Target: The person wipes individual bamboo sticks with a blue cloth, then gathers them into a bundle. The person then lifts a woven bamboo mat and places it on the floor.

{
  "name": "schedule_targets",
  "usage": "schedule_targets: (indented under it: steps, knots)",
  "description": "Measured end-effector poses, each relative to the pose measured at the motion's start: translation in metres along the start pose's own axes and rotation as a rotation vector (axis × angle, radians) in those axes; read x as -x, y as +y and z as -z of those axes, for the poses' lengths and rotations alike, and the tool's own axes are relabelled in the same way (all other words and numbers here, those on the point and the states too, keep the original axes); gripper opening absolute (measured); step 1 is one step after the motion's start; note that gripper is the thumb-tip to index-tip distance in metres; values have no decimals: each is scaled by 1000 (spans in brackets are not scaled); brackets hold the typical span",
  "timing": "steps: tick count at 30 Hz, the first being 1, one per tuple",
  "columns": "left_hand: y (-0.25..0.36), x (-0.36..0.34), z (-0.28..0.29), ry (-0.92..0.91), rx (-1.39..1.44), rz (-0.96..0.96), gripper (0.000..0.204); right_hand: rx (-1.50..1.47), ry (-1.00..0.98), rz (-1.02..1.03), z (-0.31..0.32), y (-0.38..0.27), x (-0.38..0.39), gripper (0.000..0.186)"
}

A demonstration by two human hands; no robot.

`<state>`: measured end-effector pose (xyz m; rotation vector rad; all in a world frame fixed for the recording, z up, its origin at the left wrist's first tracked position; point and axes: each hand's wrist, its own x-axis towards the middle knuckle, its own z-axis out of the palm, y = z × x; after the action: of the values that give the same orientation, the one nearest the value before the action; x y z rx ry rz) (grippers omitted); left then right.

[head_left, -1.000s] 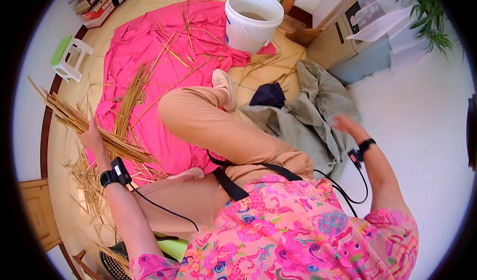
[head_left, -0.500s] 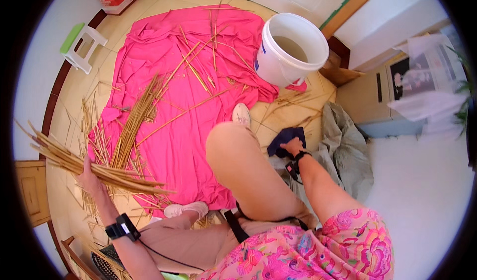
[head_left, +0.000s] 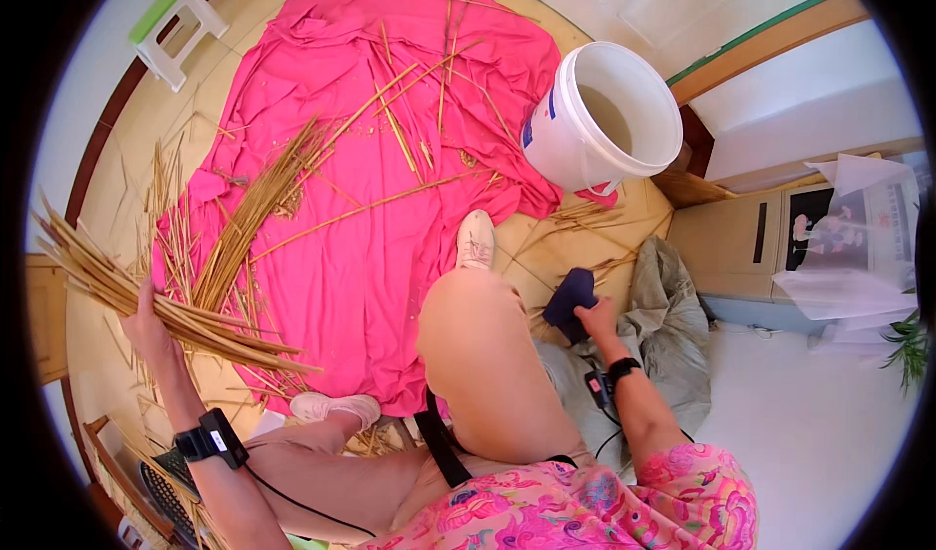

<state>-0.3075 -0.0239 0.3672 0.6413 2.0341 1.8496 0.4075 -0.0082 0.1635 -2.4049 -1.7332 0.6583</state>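
My left hand (head_left: 151, 335) is closed around a bundle of straw stalks (head_left: 229, 335), raised above the left edge of a pink cloth (head_left: 361, 296). The stalks fan out at the upper left end. A dark navy cloth (head_left: 567, 301) is gripped in my right hand (head_left: 599, 320), just right of my raised knee, beside a crumpled grey-green sack (head_left: 673, 301). The fingers are partly hidden by the cloth. Another pile of straw stalks (head_left: 255, 214) lies on the left side of the pink cloth.
A white bucket (head_left: 556, 145) stands at the pink cloth's far right corner. Loose stalks (head_left: 400, 126) are scattered over the cloth. A white stool with a green top (head_left: 161, 14) stands far left. On the right is a cardboard box (head_left: 721, 233) with plastic film (head_left: 858, 248) over it.
The whole view has shifted a little. The navy cloth hangs narrower and more bunched in my right hand. My left hand still holds the straw stalks.
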Motion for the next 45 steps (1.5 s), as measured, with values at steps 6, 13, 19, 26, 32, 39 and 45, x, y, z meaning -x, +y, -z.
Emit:
schedule_targets:
  steps: [6, 13, 19, 26, 32, 39, 45]
  knots:
    - [27, 14, -21, -15, 15, -15, 16, -653, -33, 272, 112, -109, -8, 34]
    - [30, 16, -27, -37, 151, -57, 16, -154, 234, 713, 120, -212, -50, 31]
    - [41, 14, -21, -2, 184, -170, 20, -55, 579, 964, 190, -294, -60, 40]
    - [51, 20, -21, 35, 168, -152, 17, 219, 743, 856, 192, -305, -130, 44]
    - [51, 21, -22, 16, 200, -159, 18, 336, 317, 573, 152, -268, -169, 44]
    - [56, 23, -20, 42, 183, -131, 17, 304, 246, 533, 148, -274, -197, 47]
    - [52, 23, -19, 36, 174, -129, 14, 252, 270, 495, 132, -291, -210, 52]
